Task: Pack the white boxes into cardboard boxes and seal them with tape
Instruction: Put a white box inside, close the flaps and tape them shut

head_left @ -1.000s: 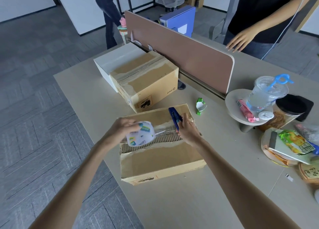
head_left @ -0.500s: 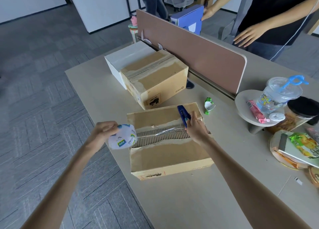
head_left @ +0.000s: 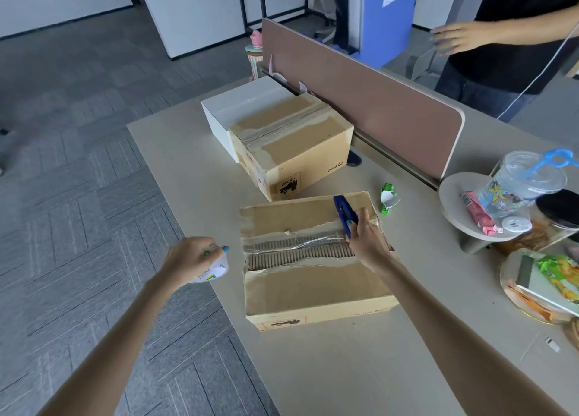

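Tape strip (head_left: 300, 244) lies along the near cardboard box's (head_left: 316, 287) top seam. Just left of that box, the left hand (head_left: 191, 259) curls around the tape roll (head_left: 214, 272). The right hand (head_left: 369, 245) grips a blue cutter (head_left: 344, 210) at the seam's right end. A white box (head_left: 241, 104) sits well behind it.

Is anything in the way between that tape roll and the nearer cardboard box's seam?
Nothing visible. The left hand grips the white tape roll just left of the brown cardboard box; only bare tabletop lies between. The right hand holds a blue cutter at the seam's far right end.
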The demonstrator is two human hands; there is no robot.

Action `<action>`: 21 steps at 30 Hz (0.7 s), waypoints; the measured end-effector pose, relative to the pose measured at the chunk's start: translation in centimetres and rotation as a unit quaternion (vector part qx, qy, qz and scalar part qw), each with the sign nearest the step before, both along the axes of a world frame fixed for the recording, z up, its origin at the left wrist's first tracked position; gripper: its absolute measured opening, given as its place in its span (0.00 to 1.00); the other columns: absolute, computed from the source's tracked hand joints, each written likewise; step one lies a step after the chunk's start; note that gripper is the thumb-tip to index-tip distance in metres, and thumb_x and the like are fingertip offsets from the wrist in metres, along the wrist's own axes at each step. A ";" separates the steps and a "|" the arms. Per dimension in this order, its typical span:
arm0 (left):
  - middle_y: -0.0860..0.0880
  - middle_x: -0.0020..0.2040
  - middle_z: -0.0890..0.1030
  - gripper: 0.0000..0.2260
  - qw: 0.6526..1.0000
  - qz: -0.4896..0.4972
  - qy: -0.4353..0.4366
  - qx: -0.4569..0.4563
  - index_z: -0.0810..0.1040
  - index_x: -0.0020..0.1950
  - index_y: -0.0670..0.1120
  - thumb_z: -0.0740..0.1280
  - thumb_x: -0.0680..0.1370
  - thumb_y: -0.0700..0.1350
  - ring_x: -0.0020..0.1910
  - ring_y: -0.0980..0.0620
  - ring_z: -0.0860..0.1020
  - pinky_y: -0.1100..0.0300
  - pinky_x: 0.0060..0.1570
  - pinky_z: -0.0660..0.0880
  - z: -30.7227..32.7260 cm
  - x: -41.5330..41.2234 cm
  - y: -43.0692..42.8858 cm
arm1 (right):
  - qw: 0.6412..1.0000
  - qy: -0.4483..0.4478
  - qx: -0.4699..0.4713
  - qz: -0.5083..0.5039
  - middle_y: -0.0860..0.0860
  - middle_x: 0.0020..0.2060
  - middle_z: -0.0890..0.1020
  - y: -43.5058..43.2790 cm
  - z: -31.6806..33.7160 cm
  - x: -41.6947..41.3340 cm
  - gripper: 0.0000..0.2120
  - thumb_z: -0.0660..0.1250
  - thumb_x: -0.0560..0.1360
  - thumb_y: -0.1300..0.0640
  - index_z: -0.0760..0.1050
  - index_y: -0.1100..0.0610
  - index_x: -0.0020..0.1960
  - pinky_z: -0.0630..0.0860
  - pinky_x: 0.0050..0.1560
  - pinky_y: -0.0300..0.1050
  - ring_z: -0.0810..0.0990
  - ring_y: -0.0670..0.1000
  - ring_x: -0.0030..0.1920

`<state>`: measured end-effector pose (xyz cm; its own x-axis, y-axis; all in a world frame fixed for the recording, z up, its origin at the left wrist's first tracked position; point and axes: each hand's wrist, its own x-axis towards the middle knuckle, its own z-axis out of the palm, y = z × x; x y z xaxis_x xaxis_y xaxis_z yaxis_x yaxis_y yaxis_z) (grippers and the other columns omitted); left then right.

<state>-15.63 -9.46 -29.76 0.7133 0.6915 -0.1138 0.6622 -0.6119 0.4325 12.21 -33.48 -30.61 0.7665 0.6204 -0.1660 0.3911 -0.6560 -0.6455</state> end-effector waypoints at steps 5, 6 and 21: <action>0.54 0.32 0.78 0.13 0.998 0.008 0.038 -0.047 0.74 0.33 0.54 0.60 0.69 0.62 0.36 0.46 0.77 0.58 0.35 0.66 -2.3 1.0 0.6 | 1.000 -0.004 -0.003 0.005 0.59 0.41 0.80 0.1 0.1 -0.1 0.03 0.50 0.82 0.60 0.61 0.56 0.54 0.73 0.38 0.54 0.78 0.62 0.39; 0.51 0.36 0.81 0.13 0.998 0.004 0.044 -0.048 0.75 0.35 0.54 0.61 0.70 0.62 0.38 0.46 0.78 0.58 0.36 0.68 -3.1 1.1 0.7 | 1.000 -0.002 -0.003 0.005 0.59 0.41 0.80 0.1 0.2 -0.2 0.03 0.50 0.81 0.60 0.61 0.56 0.54 0.72 0.36 0.53 0.77 0.62 0.39; 0.51 0.36 0.78 0.14 0.994 -0.011 0.008 -0.113 0.72 0.34 0.57 0.68 0.80 0.49 0.41 0.44 0.80 0.56 0.40 0.72 -6.2 2.3 -1.4 | 0.987 0.037 0.065 0.144 0.55 0.37 0.80 4.1 3.4 -7.7 0.06 0.52 0.83 0.59 0.64 0.57 0.58 0.72 0.25 0.51 0.80 0.58 0.33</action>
<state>-13.28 -10.88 -35.92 0.7248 0.6315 -0.2756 0.6577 -0.5149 0.5499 4.51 -29.42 -27.19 0.5436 0.8307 -0.1205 0.4974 -0.4344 -0.7509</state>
